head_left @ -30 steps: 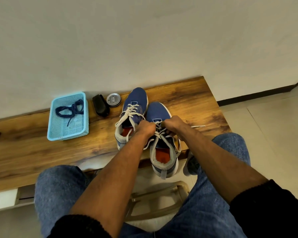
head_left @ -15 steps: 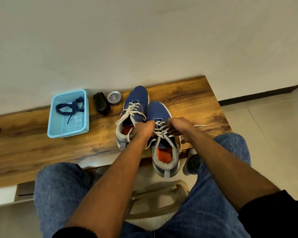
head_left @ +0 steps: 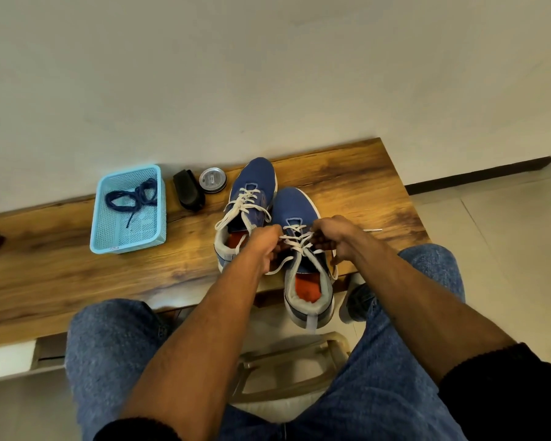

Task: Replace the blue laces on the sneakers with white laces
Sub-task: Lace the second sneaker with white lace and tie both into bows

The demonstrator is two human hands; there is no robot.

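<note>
White laces [head_left: 295, 241] on the nearer blue sneaker [head_left: 303, 249] are pinched by both hands, the left hand [head_left: 264, 246] at its 9 o'clock, the right hand [head_left: 334, 235] at 3 o'clock. Blue laces [head_left: 134, 195] lie in the basket [head_left: 96, 227] at the tabletop's [head_left: 61, 275] 10 o'clock.

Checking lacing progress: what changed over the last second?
The hands moved apart: left hand and right hand now sit either side of the near sneaker, baring its white lace. Both keep their grip on it. The far sneaker, blue laces and basket stayed put.
</note>
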